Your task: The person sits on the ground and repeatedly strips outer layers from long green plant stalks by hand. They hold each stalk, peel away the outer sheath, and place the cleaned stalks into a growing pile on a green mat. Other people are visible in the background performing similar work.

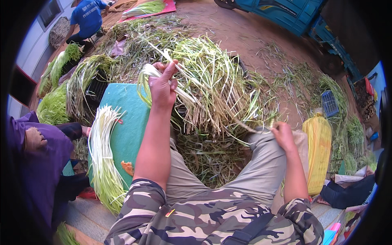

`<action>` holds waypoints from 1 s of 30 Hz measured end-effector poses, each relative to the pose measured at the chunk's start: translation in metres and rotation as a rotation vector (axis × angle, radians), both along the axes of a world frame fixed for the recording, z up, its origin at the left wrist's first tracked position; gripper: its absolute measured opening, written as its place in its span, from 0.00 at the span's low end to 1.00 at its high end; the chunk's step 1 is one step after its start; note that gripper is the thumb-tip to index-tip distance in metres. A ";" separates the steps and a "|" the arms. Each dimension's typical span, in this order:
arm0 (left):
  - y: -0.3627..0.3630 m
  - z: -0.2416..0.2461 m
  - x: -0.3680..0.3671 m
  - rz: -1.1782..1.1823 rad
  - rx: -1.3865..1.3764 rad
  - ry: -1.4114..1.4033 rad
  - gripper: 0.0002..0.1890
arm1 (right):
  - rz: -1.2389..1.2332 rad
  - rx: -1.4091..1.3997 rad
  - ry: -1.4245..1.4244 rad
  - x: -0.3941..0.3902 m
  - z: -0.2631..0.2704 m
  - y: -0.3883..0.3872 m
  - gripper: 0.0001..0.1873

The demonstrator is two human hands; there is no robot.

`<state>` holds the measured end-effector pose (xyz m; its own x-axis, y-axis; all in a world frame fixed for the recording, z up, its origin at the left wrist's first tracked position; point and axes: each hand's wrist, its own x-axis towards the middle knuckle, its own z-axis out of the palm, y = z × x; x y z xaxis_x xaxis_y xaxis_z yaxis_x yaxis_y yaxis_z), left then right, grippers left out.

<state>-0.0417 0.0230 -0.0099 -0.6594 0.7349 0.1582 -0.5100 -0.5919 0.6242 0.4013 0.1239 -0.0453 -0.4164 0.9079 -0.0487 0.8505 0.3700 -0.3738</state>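
Observation:
My left hand (163, 84) grips a small bunch of white-stemmed, chive-like stalks (185, 94), with green leaf ends hanging down on its left side. A long pale strand (221, 97) runs from that hand down to the right. At its far end, above my right knee, my right hand (282, 133) has its fingers pinched on the strand; blur hides the exact grip. Below my hands lies a big heap of untrimmed stalks (211, 82), brown at the near ends. To the left, a bundle of cleaned white stalks (102, 147) rests on a green padded surface (125, 95).
A person in purple (39, 162) sits close on the left; another in blue (87, 18) is farther back. Black crates (95, 87) stand left of the heap. A yellow sack (317, 153) is at my right, and a blue vehicle (275, 12) is behind. Leaf scraps (211, 156) litter the ground.

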 end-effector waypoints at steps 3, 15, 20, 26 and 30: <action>-0.005 0.008 0.015 -0.085 -0.015 0.089 0.13 | 0.135 -0.126 -0.171 -0.057 0.031 -0.013 0.16; -0.018 0.019 0.043 -0.416 -0.014 0.154 0.14 | 0.477 -0.473 1.061 -0.237 0.081 -0.044 0.27; -0.022 0.019 0.043 -0.440 -0.021 0.143 0.14 | 0.507 -0.625 0.942 -0.243 0.092 -0.037 0.23; -0.025 0.018 0.041 -0.483 -0.055 0.186 0.15 | 0.505 -0.710 0.954 -0.243 0.098 -0.027 0.22; -0.025 0.019 0.042 -0.584 -0.027 0.189 0.16 | 0.580 -0.726 0.954 -0.248 0.096 -0.012 0.26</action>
<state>0.0006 -0.0021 0.0087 -0.1095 0.9717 0.2094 -0.6245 -0.2311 0.7461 0.1530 0.1124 0.0502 -0.8728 0.4812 0.0816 -0.0646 0.0519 -0.9966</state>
